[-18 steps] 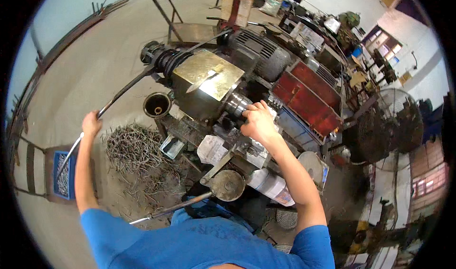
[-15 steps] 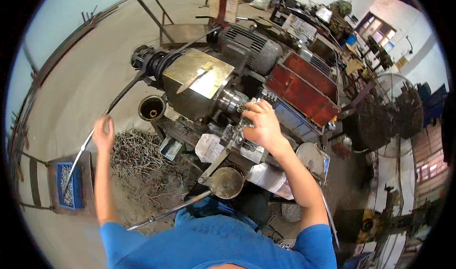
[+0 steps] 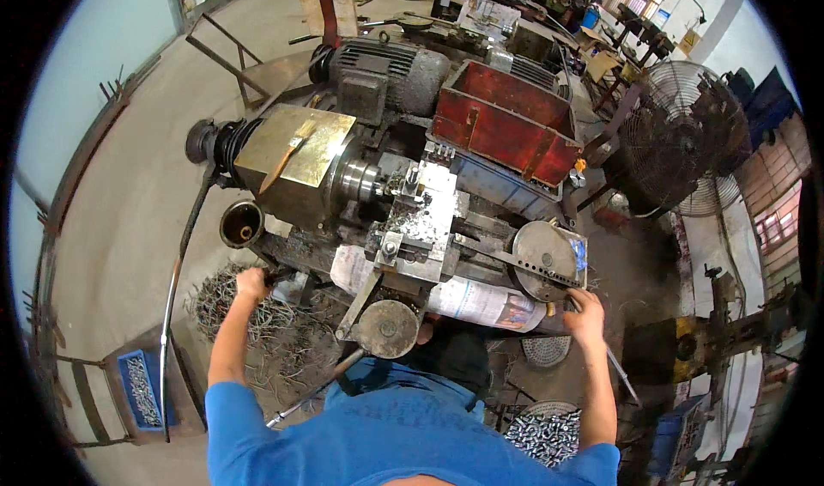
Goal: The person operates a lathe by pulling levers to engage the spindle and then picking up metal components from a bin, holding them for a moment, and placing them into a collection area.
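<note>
My right hand (image 3: 585,316) is closed at the near end of a flat metal lever with a row of holes (image 3: 506,256). That lever runs from the carriage of a small lathe across a round metal disc (image 3: 544,258). My left hand (image 3: 251,285) is a fist beside a dark, handle-like piece at the front of the machine; what its fingers hold is not clear. Between my hands is the oily tool slide (image 3: 421,221), facing the shiny chuck (image 3: 359,179). A long rod (image 3: 176,284) hangs at the left, apart from my left hand.
A brush (image 3: 287,154) lies on the brass-coloured headstock cover (image 3: 322,134). Beyond the slide stands a red metal bin (image 3: 506,130). Metal shavings (image 3: 232,307) heap on the floor; small parts fill a blue crate (image 3: 129,361) and a basket (image 3: 545,434). A fan (image 3: 678,142) stands right.
My left hand has let go of the long rod and moved right to the machine front. My right hand has left the chuck area and come back to the lever. The view has shifted.
</note>
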Available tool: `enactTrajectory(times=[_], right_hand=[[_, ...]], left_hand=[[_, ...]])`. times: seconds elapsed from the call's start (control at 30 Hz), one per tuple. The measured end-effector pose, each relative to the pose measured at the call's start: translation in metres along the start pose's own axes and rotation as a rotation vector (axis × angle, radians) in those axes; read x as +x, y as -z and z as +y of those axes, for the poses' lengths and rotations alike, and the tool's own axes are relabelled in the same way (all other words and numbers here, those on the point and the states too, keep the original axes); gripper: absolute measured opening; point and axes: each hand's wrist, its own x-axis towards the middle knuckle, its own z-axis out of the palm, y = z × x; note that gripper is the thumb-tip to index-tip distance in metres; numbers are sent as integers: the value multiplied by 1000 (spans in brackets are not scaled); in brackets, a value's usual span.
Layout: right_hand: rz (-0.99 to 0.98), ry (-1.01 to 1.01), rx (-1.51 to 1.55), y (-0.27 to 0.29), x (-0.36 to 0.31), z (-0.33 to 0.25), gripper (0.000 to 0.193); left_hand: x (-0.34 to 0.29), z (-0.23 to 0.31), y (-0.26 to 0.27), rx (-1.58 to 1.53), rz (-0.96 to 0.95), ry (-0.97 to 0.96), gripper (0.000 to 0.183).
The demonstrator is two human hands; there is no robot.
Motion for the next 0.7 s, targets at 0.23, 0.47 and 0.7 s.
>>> enactTrajectory(times=[0.23,0.47,0.7], right_hand=[[-13,-487,-487,-49,-108,175,39],[55,-614,-425,-73,-129,94,31],[-76,-699,-33,-71,-178,-6,37]], left_hand=[[-43,-35,-42,-441,16,227,36],[-63,-67,-77,-724,-286,236,26],[-86,-63,-95,-885,-310,301,17]])
